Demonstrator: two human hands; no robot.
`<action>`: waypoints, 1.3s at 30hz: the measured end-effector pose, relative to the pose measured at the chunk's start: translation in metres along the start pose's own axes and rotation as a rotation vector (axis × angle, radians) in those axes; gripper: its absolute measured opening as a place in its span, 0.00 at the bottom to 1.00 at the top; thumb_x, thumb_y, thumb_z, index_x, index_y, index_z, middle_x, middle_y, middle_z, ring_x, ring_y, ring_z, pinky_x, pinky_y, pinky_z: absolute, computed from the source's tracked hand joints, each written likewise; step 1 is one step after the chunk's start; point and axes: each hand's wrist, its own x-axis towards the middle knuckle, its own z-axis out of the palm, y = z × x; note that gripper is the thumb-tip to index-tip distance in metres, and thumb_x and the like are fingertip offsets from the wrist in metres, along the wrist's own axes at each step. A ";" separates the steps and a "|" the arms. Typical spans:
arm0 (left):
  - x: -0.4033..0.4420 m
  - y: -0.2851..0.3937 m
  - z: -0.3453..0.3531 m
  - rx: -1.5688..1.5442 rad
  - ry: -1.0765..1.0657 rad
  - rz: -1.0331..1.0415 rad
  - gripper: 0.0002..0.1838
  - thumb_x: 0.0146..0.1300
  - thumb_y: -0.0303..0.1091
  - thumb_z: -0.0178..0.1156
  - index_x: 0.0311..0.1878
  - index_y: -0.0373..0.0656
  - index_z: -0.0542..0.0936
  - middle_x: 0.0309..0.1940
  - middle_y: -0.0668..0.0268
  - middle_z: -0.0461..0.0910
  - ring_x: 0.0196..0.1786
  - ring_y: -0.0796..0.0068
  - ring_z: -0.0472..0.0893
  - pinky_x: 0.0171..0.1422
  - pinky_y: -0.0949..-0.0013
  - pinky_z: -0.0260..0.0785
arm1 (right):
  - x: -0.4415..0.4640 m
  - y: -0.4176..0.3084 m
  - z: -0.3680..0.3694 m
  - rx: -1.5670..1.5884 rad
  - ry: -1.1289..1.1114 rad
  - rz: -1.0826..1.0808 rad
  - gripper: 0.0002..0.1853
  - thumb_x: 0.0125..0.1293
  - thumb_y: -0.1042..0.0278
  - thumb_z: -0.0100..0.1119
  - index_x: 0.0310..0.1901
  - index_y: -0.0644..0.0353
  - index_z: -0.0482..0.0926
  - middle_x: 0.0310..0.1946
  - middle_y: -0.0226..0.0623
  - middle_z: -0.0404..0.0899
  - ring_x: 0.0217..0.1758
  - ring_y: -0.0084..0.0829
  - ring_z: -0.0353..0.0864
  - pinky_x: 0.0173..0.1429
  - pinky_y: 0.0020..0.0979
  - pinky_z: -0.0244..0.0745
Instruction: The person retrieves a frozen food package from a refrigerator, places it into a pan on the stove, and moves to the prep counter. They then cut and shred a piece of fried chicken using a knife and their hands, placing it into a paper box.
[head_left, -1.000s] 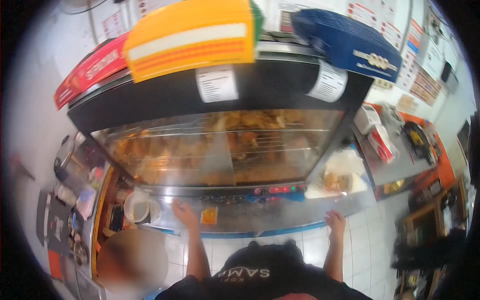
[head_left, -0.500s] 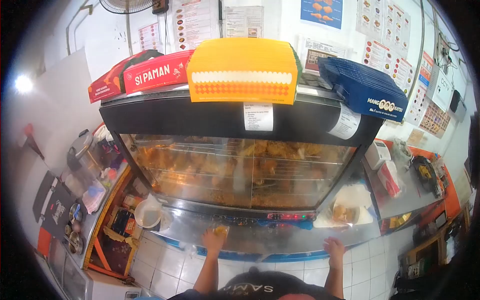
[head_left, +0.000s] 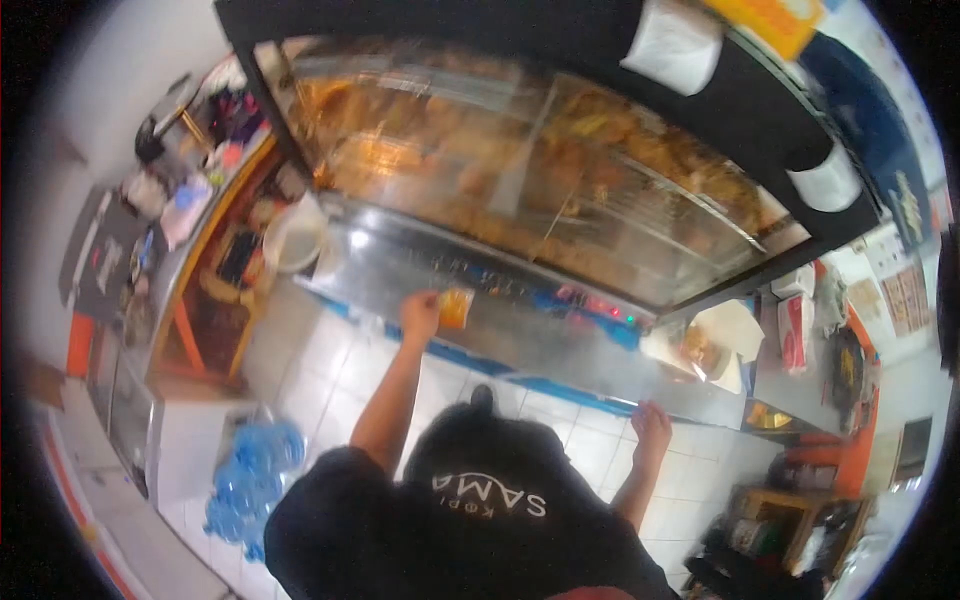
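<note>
My left hand [head_left: 420, 316] is closed on the edge of a small clear plastic packet [head_left: 457, 307] with yellow-orange contents. It holds the packet over the front edge of the steel counter [head_left: 510, 335]. To the right, my right hand [head_left: 651, 424] hangs in front of the counter with its fingers loosely bent and slightly apart. Nothing shows in it, though the hand is blurred. Behind the counter's front strip stands a glass-fronted display warmer [head_left: 480, 185] with brown fried food on its racks.
A white bucket [head_left: 296, 240] stands at the counter's left end. At the right end, a bowl [head_left: 700, 350] sits beside white paper. A wooden shelf [head_left: 215, 275] is on the left, and blue plastic bottles [head_left: 255, 480] stand on the tiled floor.
The view has tipped down and turned, so the warmer now sits higher and slanted. My left hand still holds the packet, which shows more fully. My right hand remains in front of the counter.
</note>
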 end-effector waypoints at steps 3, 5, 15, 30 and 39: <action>0.003 0.007 -0.014 -0.194 -0.070 -0.180 0.08 0.56 0.28 0.60 0.38 0.36 0.82 0.30 0.59 0.83 0.35 0.69 0.81 0.43 0.69 0.72 | -0.001 0.009 -0.003 -0.012 -0.051 -0.008 0.16 0.65 0.65 0.54 0.50 0.66 0.73 0.44 0.40 0.79 0.44 0.31 0.80 0.46 0.27 0.74; 0.002 0.009 -0.023 -0.273 -0.054 -0.229 0.08 0.57 0.27 0.60 0.39 0.36 0.82 0.31 0.60 0.82 0.36 0.70 0.80 0.44 0.70 0.71 | -0.004 0.013 -0.003 -0.024 -0.069 0.006 0.17 0.65 0.66 0.53 0.52 0.66 0.71 0.45 0.41 0.79 0.44 0.32 0.80 0.46 0.28 0.74; -0.040 -0.010 -0.140 -0.430 0.137 -0.214 0.09 0.58 0.27 0.59 0.41 0.36 0.80 0.35 0.61 0.82 0.38 0.73 0.79 0.46 0.72 0.71 | -0.008 0.014 0.063 -0.138 -0.302 0.005 0.19 0.62 0.67 0.54 0.55 0.63 0.72 0.51 0.39 0.76 0.49 0.34 0.77 0.51 0.29 0.73; -0.110 -0.174 -0.332 0.051 0.467 -0.495 0.10 0.51 0.28 0.60 0.38 0.40 0.81 0.31 0.57 0.82 0.35 0.66 0.81 0.42 0.68 0.72 | -0.119 0.103 0.084 -0.128 -0.238 0.104 0.28 0.62 0.55 0.56 0.60 0.61 0.68 0.54 0.42 0.75 0.53 0.40 0.75 0.54 0.37 0.69; -0.051 -0.283 -0.488 0.109 0.804 -0.509 0.08 0.53 0.32 0.61 0.36 0.43 0.83 0.28 0.60 0.82 0.34 0.65 0.82 0.41 0.67 0.72 | -0.194 0.164 0.133 -0.289 -0.220 0.416 0.28 0.60 0.57 0.55 0.60 0.59 0.67 0.57 0.43 0.71 0.53 0.46 0.75 0.46 0.41 0.71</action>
